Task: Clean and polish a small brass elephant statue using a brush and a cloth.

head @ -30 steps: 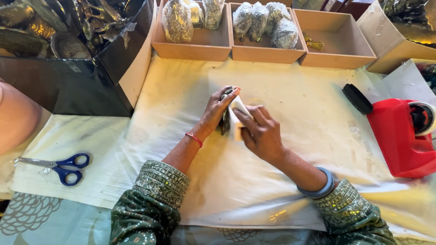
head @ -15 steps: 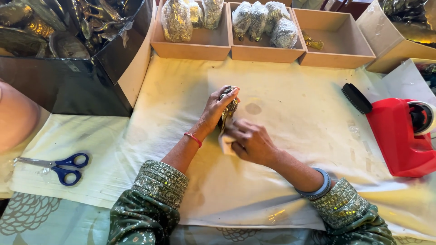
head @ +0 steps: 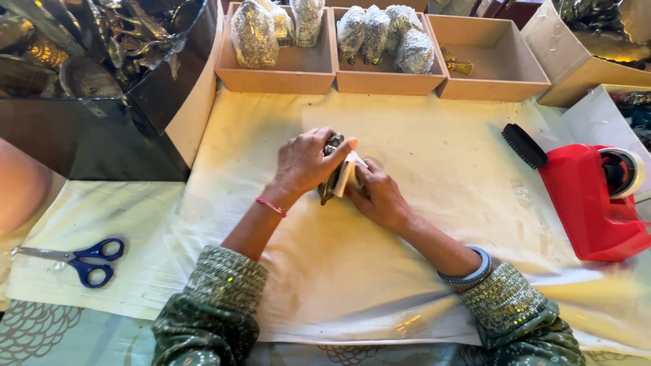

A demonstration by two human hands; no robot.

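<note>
Metal piece, dark and brassy, is being held on edge in the middle of the counter, on a cream cloth. It's gripped from above by the left hand, fingers curled over its top with the thumb stretched toward a bit of pale paper that's pressed against its right side. The right hand is tucked in just beside it, fingers bent and pushing on that paper from the right; whether the metal itself is touched by it can't be told.

Blue scissors are lying well off to the left on the cloth. A red tape dispenser is sat over on the right.

Three tan trays are lined up along the far edge: the left tray and middle tray are filled with lumpy wrapped bundles, and the right tray has only a small gold thing in it. A black bin full of brassy pieces is parked at the far left.
</note>
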